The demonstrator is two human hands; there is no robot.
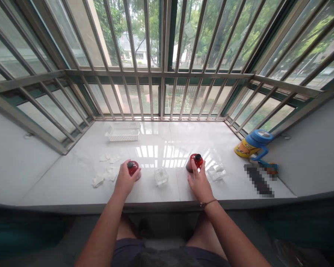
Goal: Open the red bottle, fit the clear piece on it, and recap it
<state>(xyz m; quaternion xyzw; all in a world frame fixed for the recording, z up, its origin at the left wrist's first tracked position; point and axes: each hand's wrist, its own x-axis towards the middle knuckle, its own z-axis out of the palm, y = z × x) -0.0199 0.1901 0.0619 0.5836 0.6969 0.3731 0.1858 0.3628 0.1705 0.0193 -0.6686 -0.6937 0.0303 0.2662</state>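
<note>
My left hand (pixel 124 181) is wrapped around a red, rounded bottle with a black cap (pixel 134 168), which stands on the white sill. A second red bottle with a black cap (pixel 195 161) is gripped by my right hand (pixel 199 181), with fingers along its near side. Between the two hands sits a small clear square glass container (pixel 161 176). Another clear container (pixel 217 172) lies just right of my right hand. Crumpled white pieces, perhaps tissue or cloth (pixel 110 173), are scattered left of my left hand.
A white perforated plastic basket (pixel 124 132) is at the back left. On the right stands a blue and yellow cup with a handle (pixel 252 144), beside a pixelated dark object (pixel 259 181). Metal window bars (pixel 161 75) enclose the glossy sill (pixel 156 194).
</note>
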